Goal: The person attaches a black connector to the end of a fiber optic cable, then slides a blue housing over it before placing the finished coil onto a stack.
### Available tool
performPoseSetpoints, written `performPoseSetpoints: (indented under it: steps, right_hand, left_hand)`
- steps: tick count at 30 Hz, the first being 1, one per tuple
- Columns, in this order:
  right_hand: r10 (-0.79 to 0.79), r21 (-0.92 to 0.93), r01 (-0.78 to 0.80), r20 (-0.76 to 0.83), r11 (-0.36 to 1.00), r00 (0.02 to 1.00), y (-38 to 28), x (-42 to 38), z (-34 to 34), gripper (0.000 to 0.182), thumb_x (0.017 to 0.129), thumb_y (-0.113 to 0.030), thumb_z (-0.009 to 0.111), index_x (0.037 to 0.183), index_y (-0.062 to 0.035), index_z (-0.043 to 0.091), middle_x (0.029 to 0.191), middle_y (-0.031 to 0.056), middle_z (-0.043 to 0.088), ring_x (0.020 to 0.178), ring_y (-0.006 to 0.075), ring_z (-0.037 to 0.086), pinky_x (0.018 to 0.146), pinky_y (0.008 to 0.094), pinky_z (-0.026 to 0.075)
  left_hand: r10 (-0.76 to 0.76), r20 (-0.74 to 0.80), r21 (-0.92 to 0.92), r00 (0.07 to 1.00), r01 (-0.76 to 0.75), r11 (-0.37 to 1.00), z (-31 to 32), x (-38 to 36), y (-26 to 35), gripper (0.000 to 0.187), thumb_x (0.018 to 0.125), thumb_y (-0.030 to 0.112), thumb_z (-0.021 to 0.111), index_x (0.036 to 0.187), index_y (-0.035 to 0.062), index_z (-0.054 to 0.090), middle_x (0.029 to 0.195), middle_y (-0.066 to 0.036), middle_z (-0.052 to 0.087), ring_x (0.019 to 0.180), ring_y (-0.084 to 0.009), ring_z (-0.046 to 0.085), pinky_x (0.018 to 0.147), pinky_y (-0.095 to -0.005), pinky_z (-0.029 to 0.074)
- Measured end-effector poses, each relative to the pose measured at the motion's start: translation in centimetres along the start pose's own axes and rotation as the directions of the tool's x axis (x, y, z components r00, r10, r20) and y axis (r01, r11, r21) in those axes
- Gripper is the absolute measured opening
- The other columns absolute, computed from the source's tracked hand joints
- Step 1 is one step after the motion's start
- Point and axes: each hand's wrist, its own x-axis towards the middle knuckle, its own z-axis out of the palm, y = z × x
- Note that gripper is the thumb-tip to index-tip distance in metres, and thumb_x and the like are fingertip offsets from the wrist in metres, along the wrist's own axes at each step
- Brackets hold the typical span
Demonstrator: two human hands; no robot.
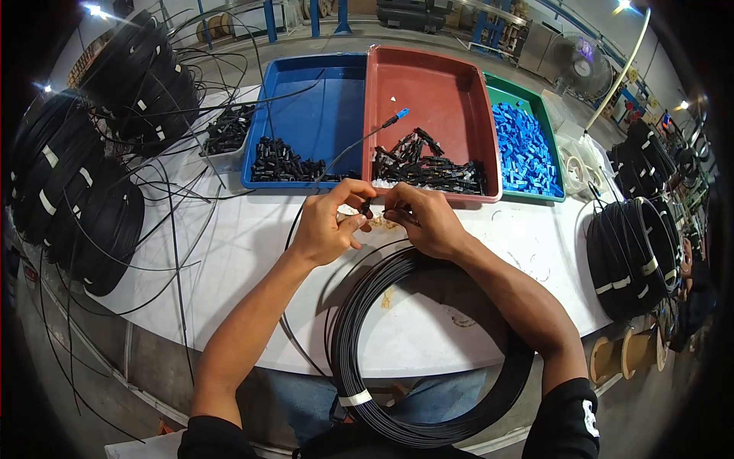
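My left hand [330, 223] is closed in a pinch on a small black connector part [367, 207], held above the white table [252, 252]. Just to its right, my right hand [425, 219] has its fingers pressed together; what lies between them is hidden. Below both hands a coil of black cable [353, 329], bound with a white band [355, 398], lies partly on the table and hangs over its front edge. Behind my left hand a thin black cable rises to a blue-tipped connector [397, 117] over the red tray.
Beyond my hands stand a blue tray [313, 92] and a red tray [428, 76] with black parts, and a green tray [552, 126] with blue pieces. Cable coils are stacked at left [69, 191] and right [631, 252]. Loose cable ends spread across the table's left side.
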Motion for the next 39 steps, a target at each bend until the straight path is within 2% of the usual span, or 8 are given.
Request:
performPoseSetpoints:
  steps: [15, 21, 30, 32, 33, 36, 38, 39]
  right_hand:
    - [-0.03, -0.023, 0.029, -0.019, 0.999, 0.999, -0.2, 0.0, 0.0, 0.016, 0.086, 0.007, 0.068, 0.097, 0.0009, 0.058, 0.085, 0.0157, 0.068, 0.077, 0.0262, 0.069, 0.068, 0.0353, 0.053]
    - [-0.031, -0.004, 0.031, -0.026, 1.0, 0.999, -0.2, 0.0, 0.1, 0.017, 0.085, 0.008, 0.068, 0.097, 0.0011, 0.058, 0.087, 0.0158, 0.068, 0.079, 0.0265, 0.07, 0.069, 0.0351, 0.054]
    - [-0.013, 0.027, 0.013, -0.012, 1.0, 1.0, -0.2, 0.0, 0.0, 0.018, 0.085, 0.008, 0.068, 0.098, 0.0012, 0.058, 0.088, 0.0156, 0.068, 0.081, 0.0276, 0.07, 0.071, 0.0359, 0.055]
    - [-0.005, -0.006, 0.005, -0.006, 1.0, 1.0, -0.3, 0.0, -0.1, 0.018, 0.083, 0.004, 0.068, 0.098, -0.0002, 0.059, 0.088, 0.0155, 0.07, 0.082, 0.0307, 0.071, 0.072, 0.0385, 0.054]
    - [-0.005, -0.006, 0.005, -0.005, 1.0, 1.0, -0.2, 0.0, -0.1, 0.018, 0.083, 0.004, 0.068, 0.098, -0.0002, 0.059, 0.088, 0.0155, 0.07, 0.082, 0.0307, 0.071, 0.072, 0.0385, 0.054]
    - [-0.056, -0.008, 0.056, -0.078, 0.998, 0.995, 0.2, 0.2, 0.1, 0.015, 0.083, 0.004, 0.069, 0.093, 0.0004, 0.06, 0.087, 0.0148, 0.069, 0.078, 0.0314, 0.069, 0.072, 0.0388, 0.054]
    - [-0.334, -0.251, 0.301, -0.101, 0.92, 0.937, 0.1, 0.4, -0.6, 0.012, 0.082, 0.003, 0.071, 0.09, 0.0013, 0.061, 0.083, 0.0133, 0.067, 0.074, 0.0292, 0.066, 0.07, 0.0371, 0.053]
    - [-0.334, -0.253, 0.301, -0.099, 0.919, 0.937, -0.2, 0.3, -0.7, 0.012, 0.082, 0.003, 0.071, 0.09, 0.0013, 0.061, 0.083, 0.0133, 0.067, 0.074, 0.0292, 0.066, 0.07, 0.0371, 0.053]
  left_hand:
    - [-0.076, -0.095, -0.103, 0.993, 0.066, 0.993, 0.1, 0.0, -0.1, 0.037, 0.087, -0.007, 0.062, 0.121, 0.0063, 0.051, 0.097, -0.018, 0.072, 0.081, -0.0238, 0.075, 0.053, -0.0303, 0.063]
    - [-0.025, -0.071, 0.012, 0.997, 0.026, 1.0, 0.0, 0.0, -0.7, 0.037, 0.088, -0.006, 0.062, 0.121, 0.0052, 0.049, 0.094, -0.017, 0.071, 0.08, -0.0242, 0.075, 0.053, -0.0305, 0.063]
    - [-0.108, -0.113, -0.01, 0.988, 0.108, 0.994, 0.3, -0.1, -0.7, 0.031, 0.087, -0.004, 0.066, 0.11, 0.0055, 0.046, 0.095, -0.018, 0.074, 0.079, -0.0192, 0.074, 0.053, -0.0282, 0.06]
    - [0.078, -0.213, 0.052, 0.974, -0.068, 0.996, 0.4, -0.1, -1.5, 0.03, 0.085, -0.004, 0.069, 0.107, 0.0037, 0.051, 0.091, -0.015, 0.075, 0.078, -0.0158, 0.074, 0.061, -0.0269, 0.059]
    - [0.077, -0.214, 0.051, 0.974, -0.068, 0.996, 0.2, -0.1, -1.2, 0.03, 0.085, -0.004, 0.069, 0.107, 0.0037, 0.051, 0.091, -0.015, 0.075, 0.078, -0.0158, 0.074, 0.061, -0.0269, 0.059]
    - [0.082, -0.113, 0.228, 0.99, -0.055, 0.972, -0.7, -0.1, -0.3, 0.023, 0.082, -0.002, 0.073, 0.101, 0.0016, 0.06, 0.085, -0.01, 0.076, 0.077, -0.0111, 0.073, 0.062, -0.0232, 0.055]
    - [0.144, -0.151, 0.21, 0.978, -0.111, 0.971, -0.8, -0.1, -0.6, 0.018, 0.08, -0.001, 0.075, 0.096, 0.0013, 0.067, 0.08, -0.006, 0.076, 0.074, -0.0068, 0.071, 0.056, -0.0199, 0.048]
    - [0.145, -0.154, 0.208, 0.977, -0.111, 0.972, -0.8, 0.0, -0.6, 0.018, 0.08, -0.001, 0.075, 0.096, 0.0013, 0.067, 0.08, -0.006, 0.076, 0.074, -0.0068, 0.071, 0.056, -0.0199, 0.048]
